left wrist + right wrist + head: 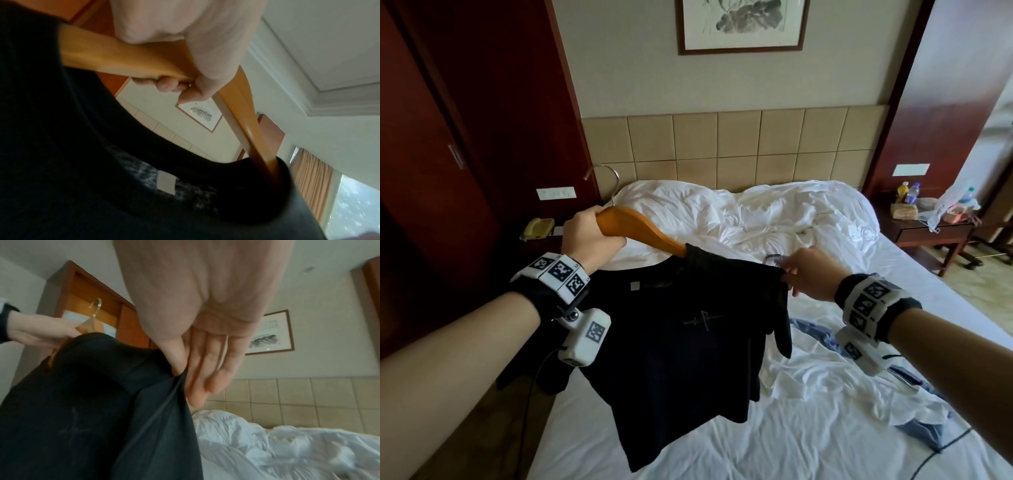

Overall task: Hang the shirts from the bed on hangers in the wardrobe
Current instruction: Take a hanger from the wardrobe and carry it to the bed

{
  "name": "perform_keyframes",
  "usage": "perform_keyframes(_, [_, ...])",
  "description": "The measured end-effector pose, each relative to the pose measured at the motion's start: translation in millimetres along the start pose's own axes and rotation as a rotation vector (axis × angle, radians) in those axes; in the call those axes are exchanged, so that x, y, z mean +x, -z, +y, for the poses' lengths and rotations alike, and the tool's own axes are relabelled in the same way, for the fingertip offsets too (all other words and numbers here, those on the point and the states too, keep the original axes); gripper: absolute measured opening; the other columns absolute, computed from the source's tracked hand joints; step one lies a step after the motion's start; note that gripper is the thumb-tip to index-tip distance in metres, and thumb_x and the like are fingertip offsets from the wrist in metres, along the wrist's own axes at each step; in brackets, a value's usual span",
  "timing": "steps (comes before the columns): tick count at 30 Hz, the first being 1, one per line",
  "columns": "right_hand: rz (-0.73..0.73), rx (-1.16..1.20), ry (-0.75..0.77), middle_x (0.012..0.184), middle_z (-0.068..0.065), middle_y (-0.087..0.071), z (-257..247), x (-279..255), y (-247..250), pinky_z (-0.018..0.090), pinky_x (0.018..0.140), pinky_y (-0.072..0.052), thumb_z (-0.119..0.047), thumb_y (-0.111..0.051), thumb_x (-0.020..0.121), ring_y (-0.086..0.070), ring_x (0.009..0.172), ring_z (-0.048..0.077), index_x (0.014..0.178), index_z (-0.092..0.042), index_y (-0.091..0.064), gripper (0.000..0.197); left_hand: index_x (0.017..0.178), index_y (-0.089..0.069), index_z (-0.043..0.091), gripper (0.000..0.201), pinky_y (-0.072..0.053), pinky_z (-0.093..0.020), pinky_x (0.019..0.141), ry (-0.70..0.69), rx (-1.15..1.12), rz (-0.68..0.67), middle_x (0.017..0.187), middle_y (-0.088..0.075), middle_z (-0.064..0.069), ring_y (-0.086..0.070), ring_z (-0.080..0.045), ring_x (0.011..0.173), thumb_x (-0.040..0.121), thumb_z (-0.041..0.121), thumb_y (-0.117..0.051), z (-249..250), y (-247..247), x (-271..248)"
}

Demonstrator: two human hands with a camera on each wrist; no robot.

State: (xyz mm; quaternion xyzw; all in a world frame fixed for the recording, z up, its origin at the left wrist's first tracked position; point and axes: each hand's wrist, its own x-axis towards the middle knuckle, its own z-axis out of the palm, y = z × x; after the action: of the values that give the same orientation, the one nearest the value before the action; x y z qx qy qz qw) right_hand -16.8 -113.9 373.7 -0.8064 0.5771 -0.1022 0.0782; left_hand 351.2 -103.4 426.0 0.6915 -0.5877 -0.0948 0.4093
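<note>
A black T-shirt (681, 359) hangs in the air over the bed (756, 428). An orange wooden hanger (643, 233) with a metal hook (609, 174) is partly inside its neck. My left hand (589, 236) grips the hanger (127, 60) at its middle, fingers curled round the wood. One hanger arm runs into the collar of the shirt (102, 186). My right hand (804, 274) pinches the shirt's right shoulder (123, 402) between thumb (174, 356) and straight fingers (207, 369). More shirts, blue and white (893, 394), lie crumpled on the bed at right.
A dark red wardrobe (431, 154) stands at left, its shelf (86, 305) open in the right wrist view. Nightstand (928, 233) with bottles and bags sits at right. A phone (537, 228) rests on the left bedside table. White crumpled duvet (739, 212) lies at the headboard.
</note>
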Motion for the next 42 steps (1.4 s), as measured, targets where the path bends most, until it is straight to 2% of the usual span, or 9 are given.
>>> perform_keyframes(5, [-0.195,-0.155,-0.096,0.072,-0.004,-0.058,2.7,-16.1,-22.7,0.04,0.079,-0.053,-0.018,-0.054,0.088,-0.064,0.085,0.025,0.063,-0.025,-0.055,0.026,0.089,-0.066,0.013,0.022,-0.04,-0.025,0.067,0.002,0.009,0.029,0.079,-0.065,-0.002,-0.06,-0.022,0.078,0.072,0.012,-0.079,-0.1,3.1,0.1])
perform_keyframes(8, [-0.146,-0.025,-0.068,0.091,-0.007,-0.064,1.4,-10.2,-17.9,0.04,0.086,-0.053,-0.023,-0.065,0.087,-0.062,0.084,0.016,0.097,-0.023,-0.068,0.01,0.089,-0.065,0.022,0.025,-0.04,-0.025,0.066,-0.034,0.025,-0.004,0.076,-0.063,0.002,-0.06,-0.021,0.078,0.07,0.012,-0.078,6.2,-2.5,-1.7])
perform_keyframes(11, [-0.136,0.178,0.033,0.112,-0.009,-0.061,-12.6,-4.0,-10.7,0.033,0.093,-0.051,-0.032,-0.079,0.08,-0.062,0.098,0.014,0.133,-0.026,-0.054,0.058,0.091,-0.064,0.03,0.03,-0.05,-0.035,0.08,-0.053,0.034,-0.016,0.077,-0.065,0.003,-0.064,-0.026,0.085,0.066,0.018,-0.077,11.5,-7.3,-3.8])
perform_keyframes(15, [-0.078,0.1,0.083,0.105,-0.004,-0.068,-32.8,1.4,-7.3,0.032,0.091,-0.049,-0.033,-0.074,0.085,-0.064,0.1,0.016,0.116,-0.022,-0.067,0.034,0.084,-0.058,0.034,0.03,-0.053,-0.046,0.087,-0.088,0.059,-0.034,0.073,-0.065,0.004,-0.065,-0.028,0.083,0.061,0.026,-0.076,14.3,-10.0,-8.8])
perform_keyframes(22, [-0.206,0.019,0.073,0.095,-0.007,-0.062,-47.1,6.9,3.6,0.033,0.09,-0.049,-0.043,-0.076,0.082,-0.062,0.1,0.018,0.11,-0.018,-0.068,0.038,0.074,-0.058,0.028,0.028,-0.044,-0.028,0.069,-0.156,0.044,-0.045,0.072,-0.063,0.003,-0.063,-0.023,0.077,0.066,0.012,-0.08,8.5,-14.6,-10.6])
perform_keyframes(26, [-0.072,0.196,0.167,0.099,-0.006,-0.069,-99.1,22.2,23.0,0.03,0.088,-0.049,-0.044,-0.081,0.077,-0.062,0.096,0.013,0.119,-0.022,-0.062,0.051,0.086,-0.069,0.015,0.021,-0.042,-0.021,0.057,-0.228,0.02,-0.071,0.07,-0.063,0.006,-0.062,-0.016,0.07,0.067,0.009,-0.077,17.4,-27.5,-17.1])
perform_keyframes(33, [0.099,0.168,0.081,0.093,0.001,-0.058,-162.5,48.9,18.9,0.033,0.067,-0.049,-0.022,-0.07,0.079,-0.06,0.085,0.024,0.104,-0.016,-0.059,0.028,0.086,-0.066,0.011,0.021,-0.034,-0.011,0.052,-0.281,0.035,-0.039,0.067,-0.058,0.009,-0.058,-0.016,0.068,0.068,0.009,-0.076,27.6,-45.7,-22.2])
perform_keyframes(37, [0.116,0.356,-0.002,0.087,0.003,-0.064,-164.2,54.6,9.4,0.031,0.066,-0.05,-0.019,-0.073,0.078,-0.062,0.079,0.023,0.092,-0.017,-0.063,0.017,0.098,-0.063,0.015,0.035,-0.042,-0.02,0.063,-0.276,-0.091,-0.113,0.084,-0.066,0.007,-0.062,-0.009,0.077,0.07,0.019,-0.082,22.0,-45.2,-23.0])
perform_keyframes(42, [0.206,0.387,-0.031,0.075,-0.001,-0.059,-150.7,52.2,11.4,0.021,0.052,-0.038,-0.017,-0.074,0.074,-0.055,0.068,0.015,0.078,-0.018,-0.059,0.016,0.142,-0.039,0.031,0.094,-0.038,-0.028,0.105,-0.248,-0.022,-0.465,0.134,-0.05,0.008,-0.047,-0.007,0.125,0.065,0.032,-0.092,-31.9,-10.2,-13.3])
